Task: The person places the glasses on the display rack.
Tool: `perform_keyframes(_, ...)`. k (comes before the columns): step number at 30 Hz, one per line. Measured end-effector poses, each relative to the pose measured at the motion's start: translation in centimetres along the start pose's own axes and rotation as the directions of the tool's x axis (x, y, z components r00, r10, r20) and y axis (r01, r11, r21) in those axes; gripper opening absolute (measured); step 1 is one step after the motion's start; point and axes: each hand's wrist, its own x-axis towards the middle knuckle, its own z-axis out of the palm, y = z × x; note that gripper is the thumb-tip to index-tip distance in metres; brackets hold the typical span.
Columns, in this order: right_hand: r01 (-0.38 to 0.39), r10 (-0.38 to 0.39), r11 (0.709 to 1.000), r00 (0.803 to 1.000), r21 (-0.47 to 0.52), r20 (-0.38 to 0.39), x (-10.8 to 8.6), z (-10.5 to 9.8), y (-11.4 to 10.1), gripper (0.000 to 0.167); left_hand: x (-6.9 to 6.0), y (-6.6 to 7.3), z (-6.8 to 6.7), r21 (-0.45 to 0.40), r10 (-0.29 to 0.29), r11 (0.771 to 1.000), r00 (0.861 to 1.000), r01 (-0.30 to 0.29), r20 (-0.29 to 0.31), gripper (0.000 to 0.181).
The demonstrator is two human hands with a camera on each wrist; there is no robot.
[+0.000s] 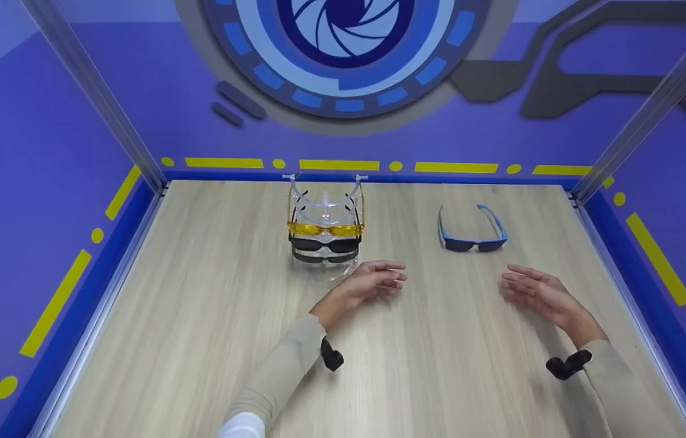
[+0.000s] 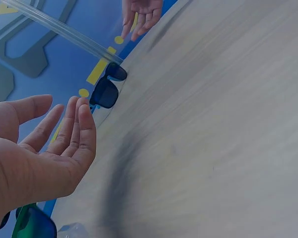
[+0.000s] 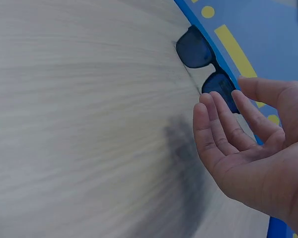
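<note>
Blue-framed sunglasses (image 1: pixel 474 244) with dark lenses lie on the table to the right of the stand, their temples unfolded and pointing back. A clear display stand (image 1: pixel 326 214) holds several glasses one above another: yellow-lensed glasses (image 1: pixel 326 230), black sunglasses (image 1: pixel 325 245) and a dark pair (image 1: pixel 325 258) lowest. My left hand (image 1: pixel 368 283) hovers just in front and to the right of the stand, fingers loosely extended, holding nothing. Near the blue sunglasses, on their front right, my right hand (image 1: pixel 547 295) is held with relaxed fingers, touching nothing. The right wrist view shows a gap between it and the sunglasses (image 3: pixel 194 48).
The wooden table (image 1: pixel 209 340) is bounded by blue printed walls at the back and both sides. Metal posts (image 1: pixel 97 91) stand at the back corners. Each wrist wears a small black camera (image 1: pixel 332 356).
</note>
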Motion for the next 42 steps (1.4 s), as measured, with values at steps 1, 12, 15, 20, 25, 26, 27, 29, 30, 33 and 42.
perform_keyframes(1, -0.002, 0.001, 1.0, 1.0, 0.014, 0.004, 0.1, -0.2, -0.1, 0.043, 0.4, 0.0, 0.2, -0.002, -0.004, 1.0, 1.0, 0.004, -0.003, 0.039)
perform_keyframes(12, 0.03, -0.024, 0.993, 0.998, 0.111, -0.057, 1.1, -1.8, -0.6, 0.028, 4.2, 1.7, 2.1, 0.049, -0.005, 0.999, 0.998, 0.008, -0.061, 0.041)
perform_keyframes(15, 0.046, -0.033, 0.991, 0.994, 0.125, -0.102, 1.7, -2.1, -1.2, 0.026, 5.3, 2.2, 2.6, 0.101, 0.011, 0.995, 0.996, -0.002, -0.089, 0.04)
perform_keyframes(20, 0.034, -0.019, 0.989, 0.995, 0.146, -0.102, 2.9, -2.3, -2.0, 0.024, 7.2, 2.5, 3.9, 0.144, 0.044, 0.989, 0.992, -0.027, -0.118, 0.045)
perform_keyframes(25, 0.054, -0.03, 0.982, 0.991, 0.182, -0.133, 3.9, -1.9, -2.4, 0.021, 9.1, 2.6, 5.1, 0.091, 0.057, 0.995, 0.986, -0.043, -0.154, 0.052)
perform_keyframes(26, 0.068, -0.04, 0.979, 0.989, 0.194, -0.145, 4.1, -1.7, -2.5, 0.023, 9.5, 2.6, 5.2, 0.069, 0.061, 0.996, 0.985, -0.05, -0.162, 0.054)
perform_keyframes(27, 0.08, -0.046, 0.976, 0.985, 0.203, -0.164, 4.2, -1.5, -2.5, 0.024, 9.8, 2.6, 5.4, 0.049, 0.067, 0.997, 0.983, -0.059, -0.172, 0.055)
perform_keyframes(29, 0.11, -0.064, 0.967, 0.978, 0.229, -0.2, 4.4, -1.1, -2.6, 0.024, 10.3, 2.3, 5.7, 0.001, 0.076, 0.997, 0.979, -0.077, -0.188, 0.058)
perform_keyframes(30, 0.125, -0.073, 0.964, 0.973, 0.235, -0.219, 4.5, -1.0, -2.6, 0.023, 10.6, 2.2, 5.9, -0.018, 0.08, 0.996, 0.978, -0.085, -0.191, 0.059)
perform_keyframes(33, 0.15, -0.09, 0.962, 0.964, 0.229, -0.251, 4.8, -0.7, -2.6, 0.028, 11.4, 1.9, 6.4, -0.081, 0.085, 0.991, 0.976, -0.103, -0.2, 0.06)
perform_keyframes(42, 0.098, -0.056, 0.973, 0.978, 0.208, -0.199, 6.1, -0.4, -2.3, 0.069, 12.3, 1.3, 7.6, -0.126, 0.046, 0.99, 0.985, -0.067, -0.167, 0.061)
